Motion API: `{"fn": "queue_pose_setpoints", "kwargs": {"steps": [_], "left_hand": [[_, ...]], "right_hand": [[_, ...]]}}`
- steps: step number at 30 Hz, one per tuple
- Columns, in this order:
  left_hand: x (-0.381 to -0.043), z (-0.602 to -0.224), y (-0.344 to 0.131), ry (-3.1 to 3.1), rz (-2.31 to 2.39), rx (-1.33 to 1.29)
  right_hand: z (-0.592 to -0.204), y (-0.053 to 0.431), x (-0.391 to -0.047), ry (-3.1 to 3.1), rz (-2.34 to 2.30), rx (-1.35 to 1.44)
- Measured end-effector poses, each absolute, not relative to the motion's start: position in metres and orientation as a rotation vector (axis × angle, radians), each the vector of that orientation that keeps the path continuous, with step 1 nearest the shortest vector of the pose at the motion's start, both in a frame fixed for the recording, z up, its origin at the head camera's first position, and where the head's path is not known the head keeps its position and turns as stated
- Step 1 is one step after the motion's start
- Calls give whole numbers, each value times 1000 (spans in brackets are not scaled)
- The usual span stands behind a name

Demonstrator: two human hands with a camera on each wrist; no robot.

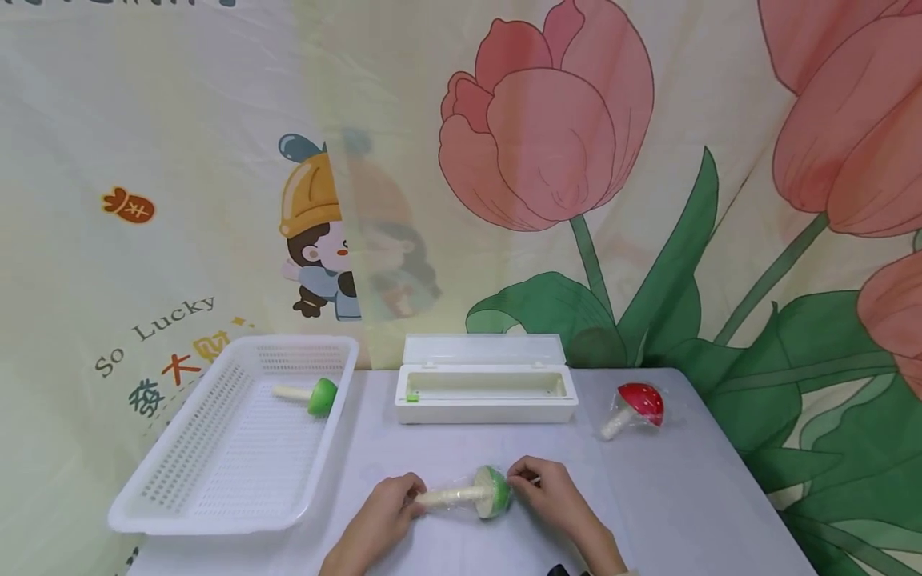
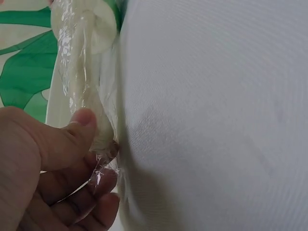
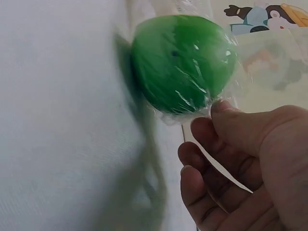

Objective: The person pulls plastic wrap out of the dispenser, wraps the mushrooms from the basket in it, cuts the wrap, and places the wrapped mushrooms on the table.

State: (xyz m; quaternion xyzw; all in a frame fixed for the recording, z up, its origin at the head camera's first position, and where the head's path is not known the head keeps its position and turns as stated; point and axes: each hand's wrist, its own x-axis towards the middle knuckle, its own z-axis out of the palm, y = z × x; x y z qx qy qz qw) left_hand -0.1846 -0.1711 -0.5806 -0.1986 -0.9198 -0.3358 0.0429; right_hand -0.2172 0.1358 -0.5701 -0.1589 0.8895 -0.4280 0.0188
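Note:
A toy mushroom with a green cap (image 1: 497, 491) and a pale stem (image 1: 450, 497) lies sideways in clear plastic wrap, low over the table between both hands. My left hand (image 1: 385, 516) pinches the stem end between thumb and fingers; the left wrist view shows crinkled wrap (image 2: 102, 168) bunched there. At the cap side, my right hand (image 1: 551, 492) pinches the edge of the wrap with thumb and forefinger. In the right wrist view the cap (image 3: 185, 62) fills the upper middle, its wrap (image 3: 173, 117) reaching the fingertips.
A white perforated basket (image 1: 317, 480) at left holds an unwrapped green-capped mushroom (image 1: 322, 397). Behind the hands stands a long white box (image 1: 486, 413), its lid (image 1: 484, 350) raised. A wrapped red-capped mushroom (image 1: 641, 405) lies at right. A printed curtain (image 1: 403, 96) hangs behind the table.

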Motion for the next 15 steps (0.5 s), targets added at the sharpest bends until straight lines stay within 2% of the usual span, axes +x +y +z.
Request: {"fn": "queue_pose_setpoints", "kwargs": {"steps": [6,15], "left_hand": [[-185,-583,-165,-2724,-977,-550],[-179,-582,-164,-2770,-1208,-482]], "right_hand": [[-572,137,-214,2820,-1303,-555],[-578,135,-208,2805,-1328,-520]]}}
